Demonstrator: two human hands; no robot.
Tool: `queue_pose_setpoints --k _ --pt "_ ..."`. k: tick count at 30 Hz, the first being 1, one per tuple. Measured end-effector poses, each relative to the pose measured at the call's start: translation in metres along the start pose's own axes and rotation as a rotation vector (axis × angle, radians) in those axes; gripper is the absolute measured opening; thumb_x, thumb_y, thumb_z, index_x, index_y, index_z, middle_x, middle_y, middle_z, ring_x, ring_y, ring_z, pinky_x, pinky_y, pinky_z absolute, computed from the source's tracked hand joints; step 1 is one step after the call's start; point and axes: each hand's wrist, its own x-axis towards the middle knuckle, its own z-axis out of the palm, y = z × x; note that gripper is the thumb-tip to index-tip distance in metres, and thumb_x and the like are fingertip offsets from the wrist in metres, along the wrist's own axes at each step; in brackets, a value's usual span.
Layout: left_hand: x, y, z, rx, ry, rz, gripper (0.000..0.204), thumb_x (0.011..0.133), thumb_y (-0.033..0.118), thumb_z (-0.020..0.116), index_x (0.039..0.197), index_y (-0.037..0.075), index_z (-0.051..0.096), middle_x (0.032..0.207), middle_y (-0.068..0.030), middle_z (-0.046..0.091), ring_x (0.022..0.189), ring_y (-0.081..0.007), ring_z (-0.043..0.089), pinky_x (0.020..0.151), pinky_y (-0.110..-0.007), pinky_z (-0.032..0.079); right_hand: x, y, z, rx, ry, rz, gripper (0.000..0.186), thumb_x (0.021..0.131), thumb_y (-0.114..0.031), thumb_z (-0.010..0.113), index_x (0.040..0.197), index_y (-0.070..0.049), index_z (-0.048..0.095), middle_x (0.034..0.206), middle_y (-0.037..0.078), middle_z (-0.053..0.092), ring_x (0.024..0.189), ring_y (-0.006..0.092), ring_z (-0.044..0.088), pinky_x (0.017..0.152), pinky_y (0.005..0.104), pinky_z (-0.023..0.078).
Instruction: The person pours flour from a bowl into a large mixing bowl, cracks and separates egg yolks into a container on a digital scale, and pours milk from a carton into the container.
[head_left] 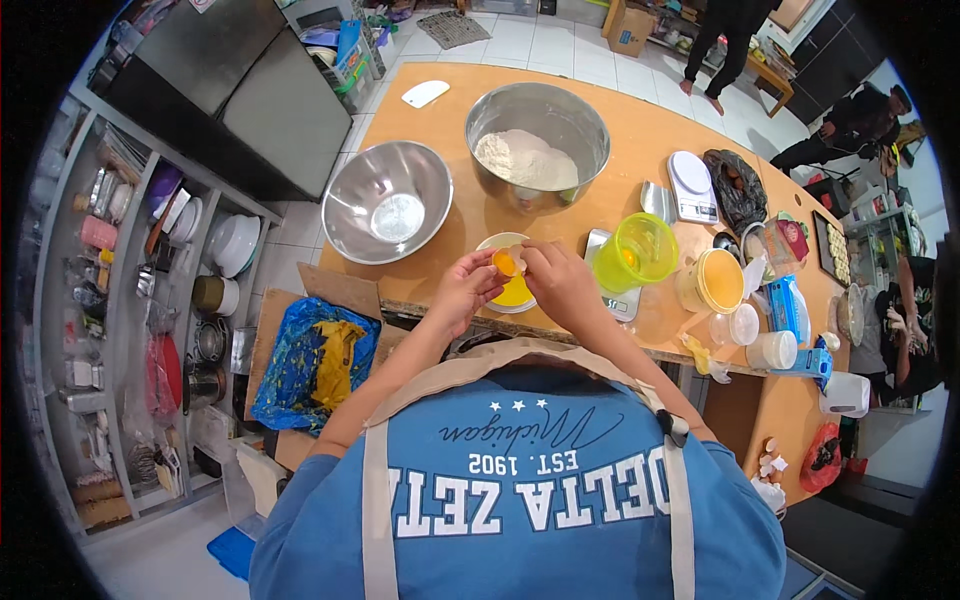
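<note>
Over a small white bowl (485, 304) at the table's near edge, both my hands are close together. My left hand (464, 292) holds an orange-brown eggshell half (504, 263), its fingers closed round the shell. Beside it, my right hand (558, 284) pinches what looks like the other part of the shell, mostly hidden by its fingers. Yellow egg (513, 292) lies in the bowl beneath. Just to the right, a translucent yellow-green jug (650, 245) with an egg yolk inside stands on a digital scale (622, 304).
Beyond the hands stand a steel bowl of flour (590, 125) and another steel bowl (345, 195). A second scale (690, 172), a yellow tub (722, 280) and containers crowd the right. A box lined with blue plastic (285, 350) sits at left. Other people (850, 125) are farther off.
</note>
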Motion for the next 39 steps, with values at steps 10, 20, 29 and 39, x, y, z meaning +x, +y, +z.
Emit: queue_pose_setpoints --k 10,20,29,39 --pt "-0.001 0.007 -0.004 0.157 0.076 0.063 0.035 0.094 0.009 0.056 0.128 0.008 0.050 0.115 -0.0039 0.060 0.100 -0.0150 0.062 0.085 -0.027 0.051 -0.008 0.009 0.004 -0.182 -0.042 0.015 0.020 0.075 -0.008 0.061 0.094 -0.008 0.058 0.092 0.007 0.064 0.083 0.0251 0.061 0.075 0.0381 0.047" --pt "0.002 0.007 -0.007 0.243 0.078 0.108 0.034 0.092 0.010 0.059 0.126 0.007 0.053 0.121 -0.0040 0.058 0.101 -0.0131 0.062 0.081 -0.025 0.051 -0.006 0.007 0.000 0.000 -0.031 0.255 0.032 0.069 -0.014 0.077 0.095 -0.010 0.059 0.084 0.008 0.065 0.081 0.0271 0.062 0.071 0.0383 0.044" --pt "0.002 0.006 -0.003 0.316 0.085 0.139 0.034 0.094 0.009 0.056 0.127 0.006 0.052 0.121 -0.0052 0.058 0.102 -0.0133 0.061 0.085 -0.027 0.051 -0.006 0.010 0.008 0.193 -0.061 0.399 0.036 0.068 -0.015 0.081 0.095 -0.005 0.059 0.086 0.012 0.067 0.071 0.0277 0.065 0.064 0.0389 0.052" --pt "0.000 0.005 0.003 0.344 0.086 0.193 0.035 0.093 0.007 0.059 0.127 0.005 0.052 0.122 -0.0056 0.058 0.102 -0.0142 0.061 0.086 -0.027 0.051 -0.003 0.008 0.002 0.185 -0.049 0.513 0.037 0.068 -0.019 0.081 0.095 -0.005 0.061 0.083 0.012 0.067 0.068 0.0260 0.065 0.062 0.0372 0.051"
